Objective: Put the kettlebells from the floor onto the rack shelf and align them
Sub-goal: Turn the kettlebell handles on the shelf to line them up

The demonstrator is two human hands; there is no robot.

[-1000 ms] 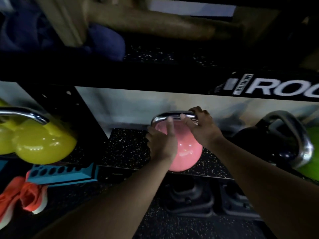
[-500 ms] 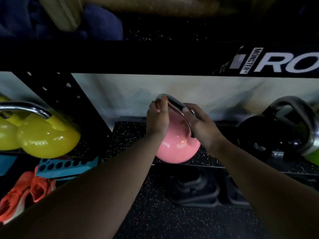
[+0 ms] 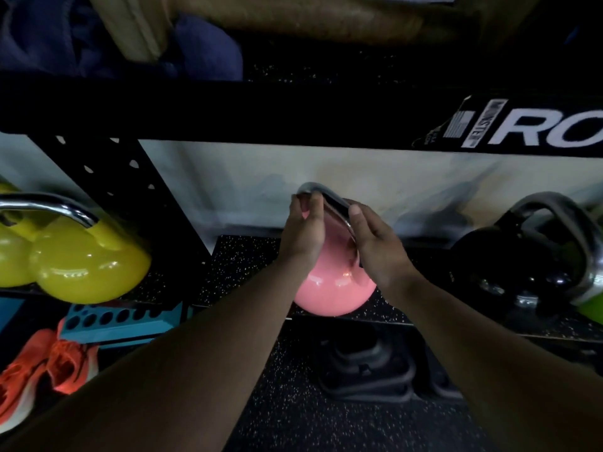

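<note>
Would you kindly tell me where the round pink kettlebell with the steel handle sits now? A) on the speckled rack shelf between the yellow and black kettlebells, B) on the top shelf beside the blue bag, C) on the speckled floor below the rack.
A: the round pink kettlebell rests on the speckled rack shelf, both hands at its handle, with the yellow kettlebell to its left and the black kettlebell to its right.

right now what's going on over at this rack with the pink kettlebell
A person has both hands on the steel handle of a pink kettlebell that sits on the speckled rack shelf. The left hand holds the far end of the handle, the right hand the near end. Yellow kettlebells stand to the left, a black kettlebell to the right.
</note>
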